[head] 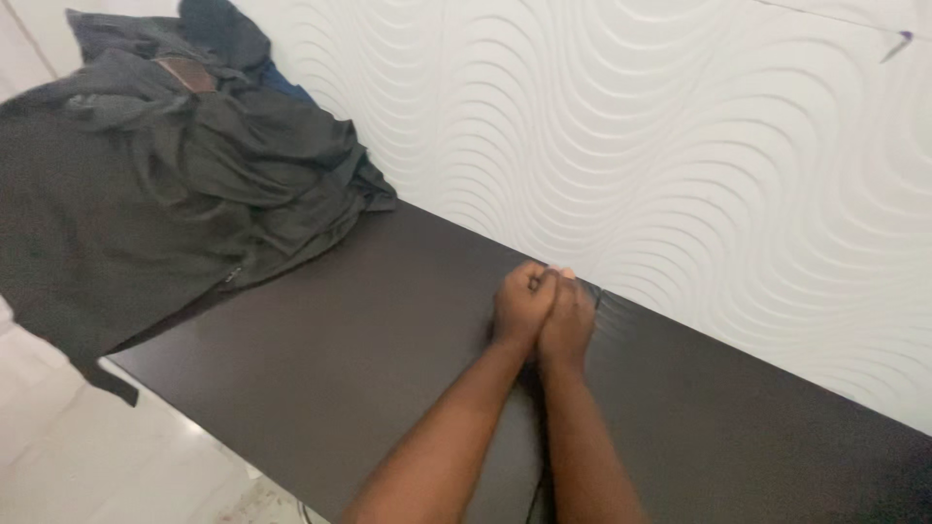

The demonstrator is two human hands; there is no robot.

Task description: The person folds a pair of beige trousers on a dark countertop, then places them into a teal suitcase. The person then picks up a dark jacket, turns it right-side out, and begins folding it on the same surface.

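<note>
Both forearms reach in from the near edge and meet over the middle of the dark brown table (320, 359), which runs from near left to far right along the wall. Behind it stands a white wall panel (680, 146) with a raised wavy pattern, the largest thing in sight. At the far left end of the table lies a heap of dark grey clothes (175, 184), crumpled, with part of it hanging over the table's left edge toward the pale floor (116, 466); a small brown patch shows near the top of the heap. The heap sits well apart from the hands. At the table's far edge, close to the wall, the left hand (522, 306) and the right hand (566, 325) are pressed together, fingers clenched around each other. Whether either grip encloses anything cannot be told, since the closed fingers hide the space between the palms. Both hands rest on or just above the tabletop.
</note>
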